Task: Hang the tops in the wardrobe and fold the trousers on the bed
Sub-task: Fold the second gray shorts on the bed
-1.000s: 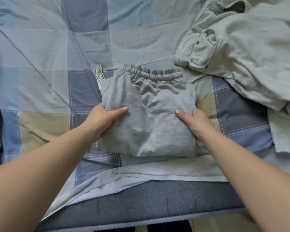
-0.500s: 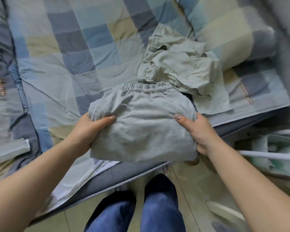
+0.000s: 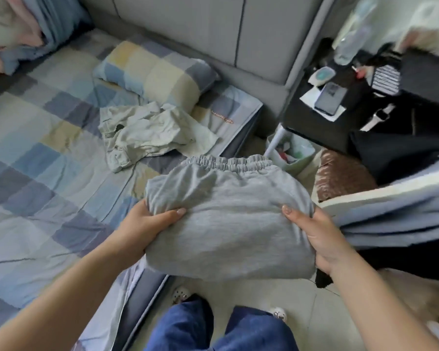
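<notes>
Fingers (image 3: pixel 174 213) of the left hand (image 3: pixel 143 225) and right hand (image 3: pixel 314 231) clamped opposite ends of folded trousers (image 3: pixel 228 224), held off the bed (image 3: pixel 48 153), long axis spanning between them

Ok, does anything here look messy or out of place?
Yes: the pale green trousers lie crumpled and unfolded on the bed beside the pillow, while the grey trousers are neatly folded.
</notes>
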The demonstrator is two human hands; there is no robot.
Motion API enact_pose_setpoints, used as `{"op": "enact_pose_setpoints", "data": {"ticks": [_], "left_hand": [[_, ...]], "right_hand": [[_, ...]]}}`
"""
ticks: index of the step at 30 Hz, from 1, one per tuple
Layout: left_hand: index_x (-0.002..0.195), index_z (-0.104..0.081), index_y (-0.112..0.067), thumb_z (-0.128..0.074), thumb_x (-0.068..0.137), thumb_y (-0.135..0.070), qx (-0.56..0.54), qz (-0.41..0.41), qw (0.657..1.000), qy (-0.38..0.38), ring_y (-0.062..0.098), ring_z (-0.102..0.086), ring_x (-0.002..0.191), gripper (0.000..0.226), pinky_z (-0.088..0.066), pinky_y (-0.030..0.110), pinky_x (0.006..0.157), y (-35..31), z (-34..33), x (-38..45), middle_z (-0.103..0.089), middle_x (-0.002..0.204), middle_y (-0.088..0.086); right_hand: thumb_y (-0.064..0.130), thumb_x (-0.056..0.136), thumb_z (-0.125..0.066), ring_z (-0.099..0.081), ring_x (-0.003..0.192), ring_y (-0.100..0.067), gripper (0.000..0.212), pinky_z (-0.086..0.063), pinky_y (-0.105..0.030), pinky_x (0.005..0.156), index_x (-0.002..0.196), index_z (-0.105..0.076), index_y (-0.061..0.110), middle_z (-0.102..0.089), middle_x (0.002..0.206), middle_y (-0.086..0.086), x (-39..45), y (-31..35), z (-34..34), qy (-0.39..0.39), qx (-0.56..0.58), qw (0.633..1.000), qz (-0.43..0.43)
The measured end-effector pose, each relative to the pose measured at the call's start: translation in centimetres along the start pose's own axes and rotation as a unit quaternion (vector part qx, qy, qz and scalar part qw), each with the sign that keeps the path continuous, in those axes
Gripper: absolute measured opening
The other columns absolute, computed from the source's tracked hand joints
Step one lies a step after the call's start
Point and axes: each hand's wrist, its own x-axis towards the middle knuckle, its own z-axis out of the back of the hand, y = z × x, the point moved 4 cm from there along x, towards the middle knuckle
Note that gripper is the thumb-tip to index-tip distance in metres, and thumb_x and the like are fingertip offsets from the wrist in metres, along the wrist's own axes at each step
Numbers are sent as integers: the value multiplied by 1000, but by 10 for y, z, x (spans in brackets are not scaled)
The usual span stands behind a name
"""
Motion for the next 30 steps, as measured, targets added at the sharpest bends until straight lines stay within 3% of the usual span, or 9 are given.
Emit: {"op": "enact_pose_setpoints", "data": {"ticks": [3, 6, 10, 12, 14, 17, 19, 25, 30], "left_hand": [[110, -65, -19, -90, 49, -34, 32, 4, 998, 59, 25, -72, 90, 67, -58, 28, 64, -5, -67, -3, -74, 102, 7], [104, -70, -18, -89, 60, -21, 59, 7, 988, 142, 26, -72, 90, 48, -57, 28, 64, -6, -153, -8, -73, 102, 10], [99, -73, -25, -85, 66, -22, 80, 8, 961, 265, 27, -70, 96, 36, -58, 29, 69, 2, -288, -27, -72, 107, 11], [104, -71, -27, -86, 67, -26, 89, 14, 948, 307, 27, -69, 101, 40, -57, 31, 73, 11, -344, -37, -71, 111, 10], [106, -69, -31, -86, 62, -29, 114, 16, 931, 347, 27, -67, 105, 48, -57, 35, 79, 20, -408, -48, -70, 114, 8], [108, -67, -33, -87, 62, -28, 149, 28, 900, 409, 26, -67, 105, 50, -57, 36, 80, 35, -491, -63, -70, 115, 5], [107, -68, -33, -86, 67, -22, 175, 53, 873, 453, 27, -68, 102, 45, -58, 33, 75, 50, -543, -75, -70, 113, 6], [101, -70, -29, -81, 68, -25, 249, 91, 809, 524, 30, -70, 97, 35, -59, 35, 72, 88, -658, -96, -72, 108, 9], [120, -59, -20, -81, 72, -20, 294, 110, 747, 586, 33, -67, 102, 52, -52, 50, 91, 124, -751, -106, -70, 112, 11]], "right_hand": [[29, 64, -77, -70, 94, -26, 33, -57, -32, 68, 97, -73, 24, -72, 104, -11, -51, 3, 61, -54, 37, 998, 25], [28, 61, -77, -71, 90, -26, 46, -56, -30, 65, 104, -70, 14, -72, 102, -12, -107, 9, 135, -126, 69, 988, 64], [29, 60, -75, -71, 88, -27, 51, -56, -32, 67, 107, -66, 10, -73, 98, -13, -196, 12, 239, -223, 94, 965, 96], [33, 56, -75, -72, 81, -25, 51, -55, -33, 71, 101, -67, 9, -74, 88, -12, -234, 7, 280, -271, 96, 953, 96], [34, 56, -74, -72, 68, -21, 46, -54, -27, 62, 93, -66, 8, -73, 74, -9, -278, -1, 324, -327, 105, 934, 101], [33, 60, -74, -72, 82, -30, 45, -57, -35, 64, 102, -70, 14, -74, 92, -14, -328, -17, 373, -369, 152, 911, 106], [33, 60, -77, -71, 90, -31, 49, -57, -40, 70, 106, -69, 19, -73, 100, -11, -359, -33, 399, -390, 202, 892, 108], [29, 62, -78, -72, 79, -30, 44, -57, -34, 54, 102, -66, 14, -74, 92, -11, -412, -73, 457, -487, 299, 811, 122], [35, 59, -79, -71, 85, -31, 54, -58, -37, 63, 107, -66, 13, -74, 96, -12, -433, -90, 506, -570, 319, 747, 127]]}}
